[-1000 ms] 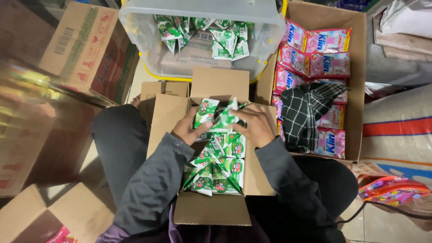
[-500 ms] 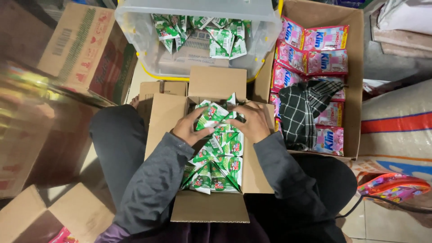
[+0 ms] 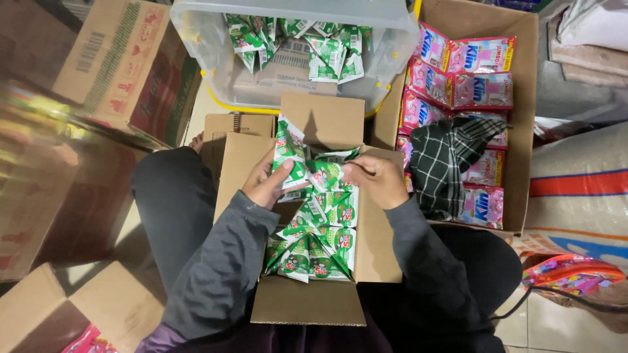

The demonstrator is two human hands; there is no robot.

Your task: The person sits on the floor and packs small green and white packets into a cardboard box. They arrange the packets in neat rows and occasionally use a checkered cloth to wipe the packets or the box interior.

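Two hands over open cardboard box of green sachets: left hand clamped on raised green sachet strip, right hand pinching another sachet beside it.

We see two bare hands, the left hand and the right hand, near the centre of the frame, without gloves, rings or a watch that we can make out. Both arms wear long dark grey sleeves of soft, slightly creased fabric, ending in plain cuffs at the wrists. At the bottom edge of the frame, left of centre, a strip of purple cloth shows beneath the grey top. The legs, at mid left and lower right, are covered by black trousers of smooth, matte material.
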